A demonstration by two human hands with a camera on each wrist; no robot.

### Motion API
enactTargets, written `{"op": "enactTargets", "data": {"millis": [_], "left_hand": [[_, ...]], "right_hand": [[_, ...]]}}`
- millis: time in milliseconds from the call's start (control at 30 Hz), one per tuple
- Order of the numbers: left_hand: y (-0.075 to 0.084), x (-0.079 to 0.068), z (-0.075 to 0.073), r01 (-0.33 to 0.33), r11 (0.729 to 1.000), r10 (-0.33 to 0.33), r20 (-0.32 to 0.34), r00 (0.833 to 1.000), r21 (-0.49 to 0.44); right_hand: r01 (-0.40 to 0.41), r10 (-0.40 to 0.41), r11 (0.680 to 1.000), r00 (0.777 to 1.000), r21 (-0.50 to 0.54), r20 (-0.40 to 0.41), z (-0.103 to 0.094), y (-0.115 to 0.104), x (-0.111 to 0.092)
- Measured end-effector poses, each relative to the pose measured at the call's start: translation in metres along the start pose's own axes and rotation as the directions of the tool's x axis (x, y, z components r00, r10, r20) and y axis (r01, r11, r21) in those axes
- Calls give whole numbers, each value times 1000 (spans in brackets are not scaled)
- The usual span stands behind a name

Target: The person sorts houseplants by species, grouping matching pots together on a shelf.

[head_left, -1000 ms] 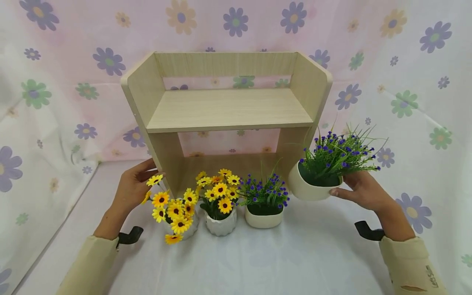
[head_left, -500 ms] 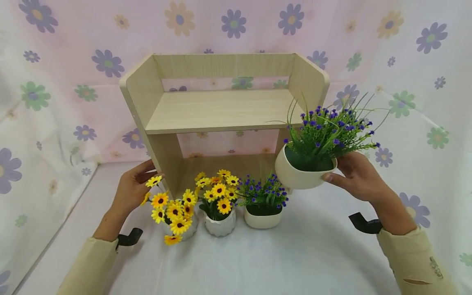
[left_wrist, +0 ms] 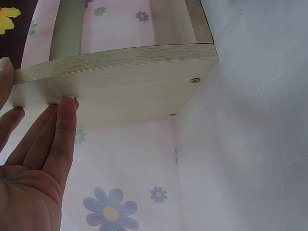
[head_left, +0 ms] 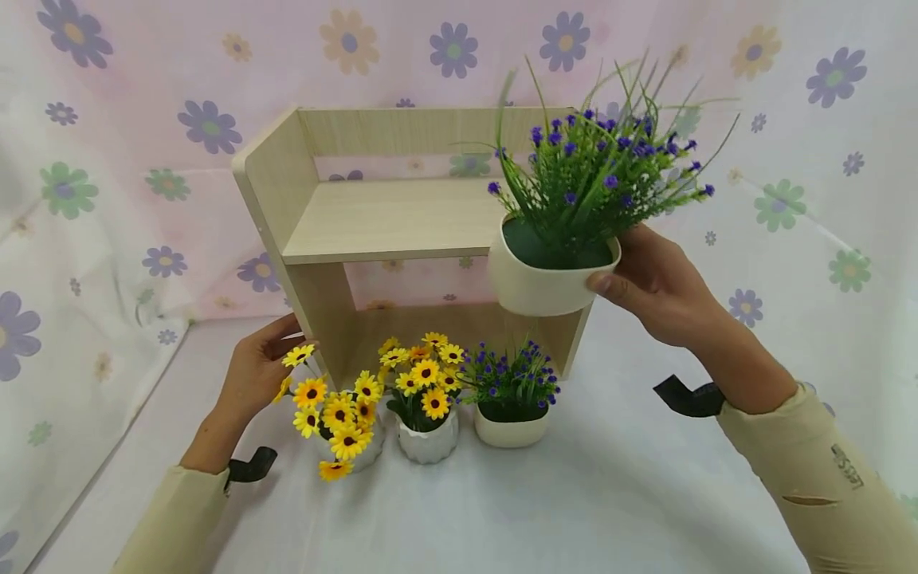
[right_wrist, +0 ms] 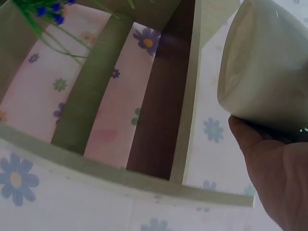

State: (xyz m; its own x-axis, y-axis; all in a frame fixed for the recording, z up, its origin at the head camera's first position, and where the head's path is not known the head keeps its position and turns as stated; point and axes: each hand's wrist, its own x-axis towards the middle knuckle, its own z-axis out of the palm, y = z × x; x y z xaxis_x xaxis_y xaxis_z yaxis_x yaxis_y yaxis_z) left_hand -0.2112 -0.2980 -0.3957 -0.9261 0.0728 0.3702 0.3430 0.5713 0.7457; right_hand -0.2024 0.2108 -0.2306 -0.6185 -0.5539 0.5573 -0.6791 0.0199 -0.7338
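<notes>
In the head view, the right hand [head_left: 663, 287] grips a cream pot of purple flowers [head_left: 562, 243] at its side, thumb against the rim and the other fingers mostly hidden behind. That pot is up in the air, in front of the right part of a pale wooden shelf unit [head_left: 398, 219]. Across from it, the left hand [head_left: 254, 368] touches the unit's outer side and holds nothing else I can see. In a row on a white cloth [head_left: 574, 510] stand a leftmost yellow-flowered pot [head_left: 339, 410], a middle yellow-flowered pot [head_left: 435, 402] and a smaller-looking purple-flowered pot [head_left: 511, 402]; a flowered curtain [head_left: 402, 48] hangs behind.

From the left wrist, I see those fingers nearly straight, slightly spread, tips resting against the wood.

From the right wrist, the lifted pot fills the upper right corner, the hand around it, with curtain showing between pot and wood.
</notes>
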Motion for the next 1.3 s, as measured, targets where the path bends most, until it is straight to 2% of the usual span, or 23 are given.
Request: {"op": "enactTargets", "data": {"millis": [267,400,533,700,900,1067,1300], "left_hand": [[-1,0,0,-17,1000,17,-1,1000,-3],[0,1,-1,-27,1000,27,-8,1000,0],[0,2,0,-19,1000,19,-6,1000,1],[-1,0,0,-10,1000,10,-2,1000,3],[-1,-1,0,-14,1000,14,-10,1000,9],[-1,-1,0,-16,1000,16,-12,1000,6],[-1,0,1,-11,1000,11,-8,1000,12]], "right_hand": [[-7,6,1000,999,13,33,6,-6,53],[-63,63,996,998,-56,-10,5,-2,72],[-145,136,979,988,-143,-75,3,7,86],[-244,224,961,963,-133,-150,-2,19,98],[-282,261,957,941,-70,-214,-4,32,110],[-302,292,953,926,-9,-238,-3,41,117],[-403,393,915,884,11,-255,-4,47,120]]}}
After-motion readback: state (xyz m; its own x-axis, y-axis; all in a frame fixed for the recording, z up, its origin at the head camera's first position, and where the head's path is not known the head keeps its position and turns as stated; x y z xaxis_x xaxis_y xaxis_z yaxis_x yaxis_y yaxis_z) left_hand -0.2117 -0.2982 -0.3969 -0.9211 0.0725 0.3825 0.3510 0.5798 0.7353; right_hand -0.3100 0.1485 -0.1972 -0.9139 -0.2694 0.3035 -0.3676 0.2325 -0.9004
